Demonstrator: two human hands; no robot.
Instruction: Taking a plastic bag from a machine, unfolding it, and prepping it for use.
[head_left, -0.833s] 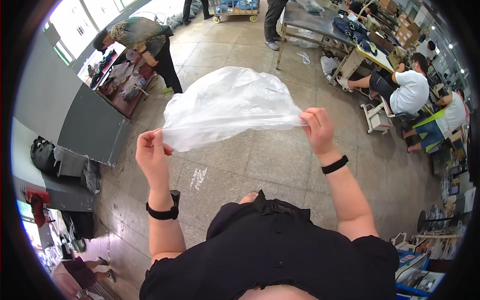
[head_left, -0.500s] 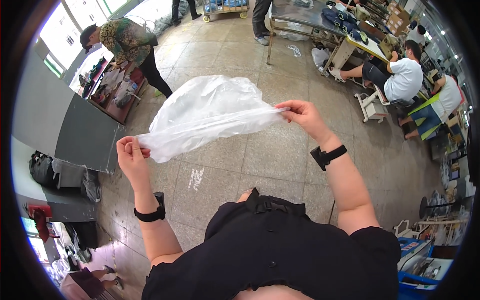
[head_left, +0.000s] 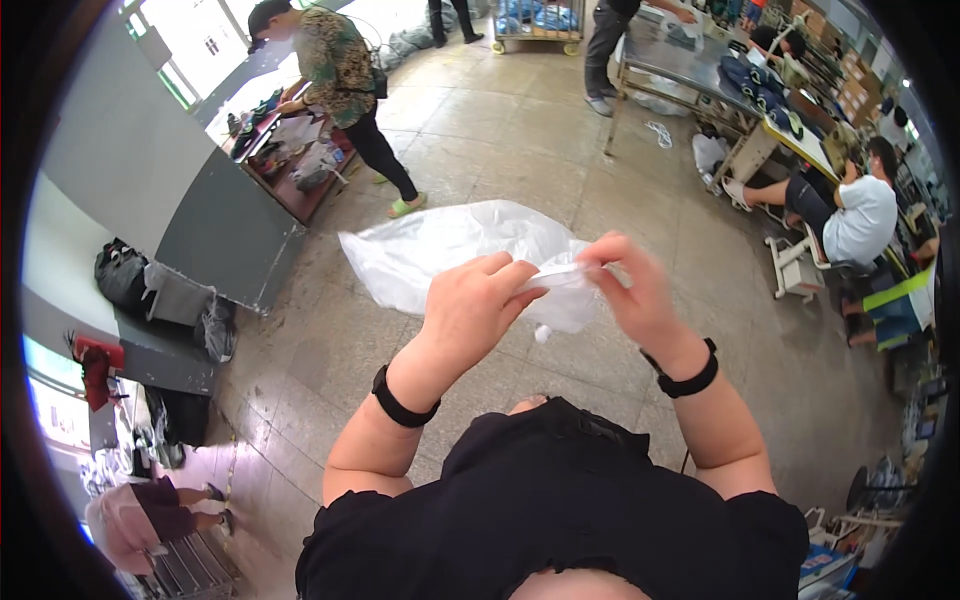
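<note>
A thin, clear plastic bag (head_left: 430, 250) hangs in front of me, held up in the air above the floor. My left hand (head_left: 475, 305) grips its gathered near edge, thumb and fingers pressed together. Close beside it on the right, my right hand (head_left: 635, 290) pinches the same edge; its fingers are slightly blurred. Between the two hands runs a short twisted stretch of plastic. The bag's body spreads out beyond my hands, its left end reaching toward another person's green sandal in the picture.
A person in a patterned shirt (head_left: 335, 75) stands at a shelf on the left. A grey wall block (head_left: 225, 230) juts in nearby. At the upper right are a metal table (head_left: 680, 60) and a seated person in white (head_left: 860, 215). A wheeled cart (head_left: 537, 25) stands at the back.
My hands have come together from wide apart, the left moving right. The bag's stretched edge is now bunched between them. My view has turned left a little.
</note>
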